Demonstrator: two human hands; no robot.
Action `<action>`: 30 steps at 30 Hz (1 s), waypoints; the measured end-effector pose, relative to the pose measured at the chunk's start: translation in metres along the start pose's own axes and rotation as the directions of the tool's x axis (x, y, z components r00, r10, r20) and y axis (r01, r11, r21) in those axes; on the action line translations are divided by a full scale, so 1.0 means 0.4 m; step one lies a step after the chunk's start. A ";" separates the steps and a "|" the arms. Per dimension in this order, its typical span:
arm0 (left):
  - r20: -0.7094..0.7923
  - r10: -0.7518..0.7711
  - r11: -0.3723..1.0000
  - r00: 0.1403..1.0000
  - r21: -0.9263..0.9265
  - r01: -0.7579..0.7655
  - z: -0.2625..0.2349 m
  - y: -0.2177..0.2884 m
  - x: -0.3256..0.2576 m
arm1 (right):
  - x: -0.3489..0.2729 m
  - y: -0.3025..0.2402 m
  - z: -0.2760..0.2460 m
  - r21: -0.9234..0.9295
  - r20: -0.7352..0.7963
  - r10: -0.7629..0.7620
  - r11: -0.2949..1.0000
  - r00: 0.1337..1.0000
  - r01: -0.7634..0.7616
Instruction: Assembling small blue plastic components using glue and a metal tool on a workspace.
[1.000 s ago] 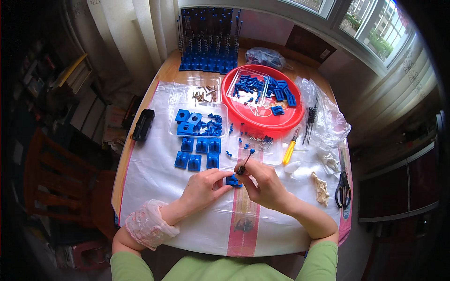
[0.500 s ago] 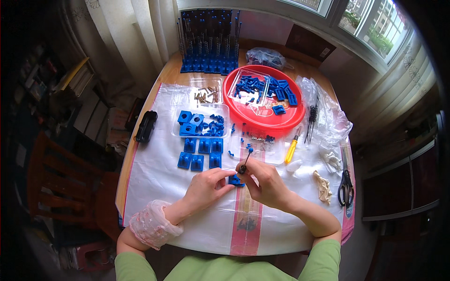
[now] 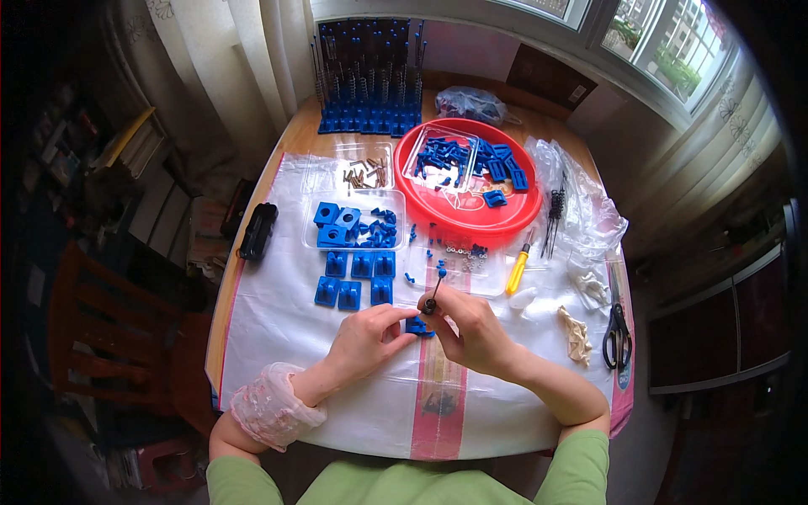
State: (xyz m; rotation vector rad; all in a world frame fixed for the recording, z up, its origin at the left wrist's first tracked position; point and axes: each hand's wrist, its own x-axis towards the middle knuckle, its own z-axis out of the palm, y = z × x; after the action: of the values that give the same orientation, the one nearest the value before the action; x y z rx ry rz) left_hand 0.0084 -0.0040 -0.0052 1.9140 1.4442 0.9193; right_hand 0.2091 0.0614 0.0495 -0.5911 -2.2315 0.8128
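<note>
Near the front middle of the table, a blue plastic base [image 3: 416,327] sits between my hands. My left hand [image 3: 366,338] grips it between the thumb and fingers, from its left side. My right hand [image 3: 478,326] pinches a black spring [image 3: 429,306] just above the base, and a thin dark rod with a blue tip [image 3: 441,274] sticks up from it. My fingers partly hide the base and the spring's lower end. Several more blue bases [image 3: 361,265] lie in rows beyond my left hand.
Beyond them, a clear tray [image 3: 313,236] holds blue parts, and another holds brass-coloured pins [image 3: 364,173]. A red basin [image 3: 406,206], a yellow-handled screwdriver [image 3: 517,273], black scissors [image 3: 618,341], a black case [image 3: 258,231] and a rack of finished spring pieces [image 3: 370,118] stand around.
The whole view has shifted slightly. Both hands keep nearly the same hold on the base and the spring.
</note>
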 end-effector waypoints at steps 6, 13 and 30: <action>0.009 -0.001 1.000 1.000 0.020 0.001 0.002 -0.004 -0.002 | -0.008 0.003 0.006 0.000 0.003 0.035 0.999 0.999 -0.035; -0.042 0.047 0.999 0.998 0.003 -0.047 0.006 0.000 0.005 | -0.004 0.001 0.001 -0.001 0.005 -0.008 1.000 1.000 0.008; 0.011 0.004 1.000 1.000 0.017 -0.004 0.001 -0.002 0.006 | -0.002 0.006 -0.004 0.004 0.007 0.004 1.000 1.000 -0.004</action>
State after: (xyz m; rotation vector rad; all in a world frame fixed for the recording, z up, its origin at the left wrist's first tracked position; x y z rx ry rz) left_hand 0.0085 -0.0016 -0.0054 1.9314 1.4472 0.9002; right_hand 0.2112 0.0631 0.0484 -0.5926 -2.2352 0.8219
